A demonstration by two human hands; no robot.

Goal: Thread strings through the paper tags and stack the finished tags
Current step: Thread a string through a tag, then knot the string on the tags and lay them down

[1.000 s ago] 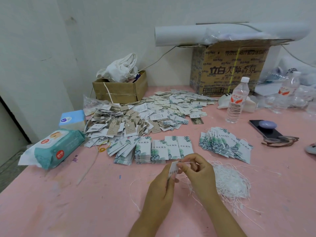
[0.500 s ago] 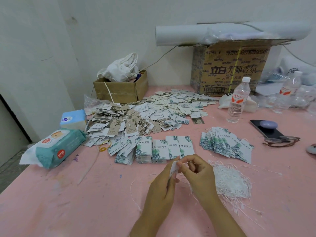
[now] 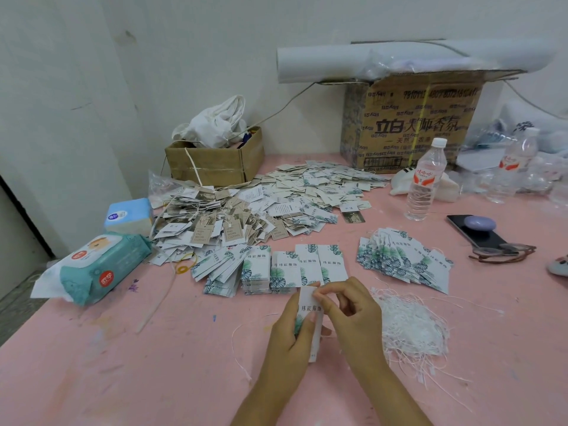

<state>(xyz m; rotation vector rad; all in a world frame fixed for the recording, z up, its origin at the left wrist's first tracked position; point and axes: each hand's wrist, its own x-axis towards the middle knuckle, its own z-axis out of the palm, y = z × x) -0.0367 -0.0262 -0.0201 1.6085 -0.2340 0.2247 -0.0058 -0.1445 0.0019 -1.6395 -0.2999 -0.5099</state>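
- Fingers [image 3: 333, 291] of the right hand [image 3: 353, 315] pinch the paper tag [image 3: 308, 307] at its top edge.
- Left hand [image 3: 287, 336] grips the tag's lower part.
- Strings [image 3: 412, 327] lie piled beside the right hand.

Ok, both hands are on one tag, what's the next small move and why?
Likely draw the string through the hole in the tag. The left hand holds it upright and the right hand pinches at its top edge, so threading looks unfinished; the string there is too fine to see.
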